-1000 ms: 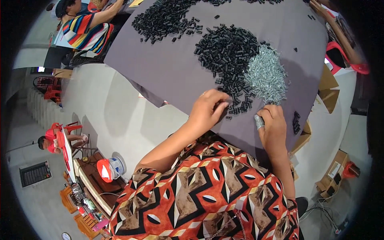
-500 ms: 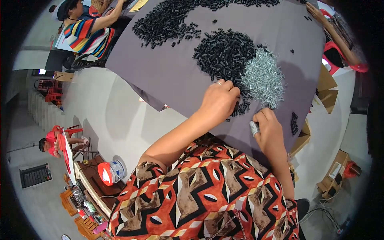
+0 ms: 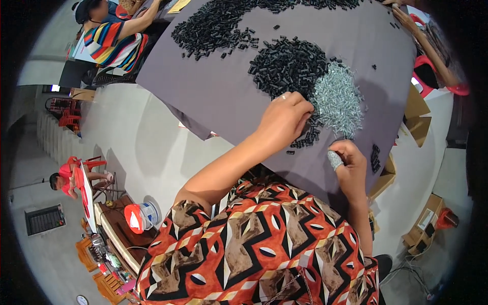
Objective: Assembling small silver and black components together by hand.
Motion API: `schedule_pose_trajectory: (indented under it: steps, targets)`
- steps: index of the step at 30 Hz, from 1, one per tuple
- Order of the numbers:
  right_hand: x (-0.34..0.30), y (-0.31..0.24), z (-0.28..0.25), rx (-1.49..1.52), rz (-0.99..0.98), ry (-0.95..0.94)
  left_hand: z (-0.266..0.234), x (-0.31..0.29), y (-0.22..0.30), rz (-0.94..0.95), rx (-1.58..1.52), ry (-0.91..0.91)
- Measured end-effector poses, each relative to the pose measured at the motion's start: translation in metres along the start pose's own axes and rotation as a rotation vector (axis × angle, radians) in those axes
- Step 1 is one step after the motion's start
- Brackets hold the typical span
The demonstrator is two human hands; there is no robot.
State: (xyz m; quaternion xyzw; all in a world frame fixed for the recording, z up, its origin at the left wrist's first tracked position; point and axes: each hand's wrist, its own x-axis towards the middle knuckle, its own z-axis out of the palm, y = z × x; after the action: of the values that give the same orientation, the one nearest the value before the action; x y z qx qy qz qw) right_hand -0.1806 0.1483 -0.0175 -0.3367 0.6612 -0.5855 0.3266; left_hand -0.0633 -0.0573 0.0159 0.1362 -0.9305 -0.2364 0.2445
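Note:
Small black cylindrical plastic pieces (image 3: 287,66) lie heaped on the grey tablecloth. Against the heap's right side rests a pile of small shiny silver metal pins or screws (image 3: 337,99), too fine to tell apart. My left hand (image 3: 285,119), a ring on one finger, reaches over the heap's near edge, its fingers curled together. Whatever they hold is hidden. Nearer the table's front edge, my right hand (image 3: 352,162) is closed, thumb against the fingers. Its thumb wears a silver-grey wrapping (image 3: 335,159). Anything in that pinch is too small to make out.
Another black heap (image 3: 211,30) spreads across the far table. A few black pieces (image 3: 375,158) lie near the right edge. One co-worker in a striped shirt (image 3: 114,46) sits far left; another's arm (image 3: 432,56) reaches in far right. A white bucket (image 3: 149,213) stands left on the floor.
My left hand has shifted slightly right and away from me along the heap's near edge. My right hand has drawn back from the silver pile, and its wrapped thumb has turned upward.

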Motion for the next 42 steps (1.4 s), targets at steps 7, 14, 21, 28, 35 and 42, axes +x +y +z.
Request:
schedule_pose_trajectory:
  steps: [7, 14, 21, 28, 35, 42]
  targets:
    - [0.001, -0.002, 0.002, -0.013, -0.005, -0.01, 0.014, 0.007, 0.002, -0.025, 0.146, -0.121]
    - [0.002, 0.003, -0.002, -0.039, -0.068, -0.022, 0.01, 0.003, -0.003, -0.047, 0.048, -0.14]
    - [0.0, -0.001, -0.001, 0.011, -0.09, -0.015, -0.004, -0.019, 0.014, -0.317, -0.451, -0.181]
    - [-0.007, -0.019, -0.001, 0.192, -0.044, -0.009, -0.005, -0.04, 0.035, -0.597, -1.07, -0.266]
    - [-0.013, -0.027, 0.0, 0.187, -0.077, -0.04, -0.001, -0.048, 0.048, -0.524, -1.048, -0.328]
    - [-0.015, -0.026, -0.001, 0.163, -0.084, -0.048, 0.005, -0.052, 0.048, -0.531, -1.202, -0.225]
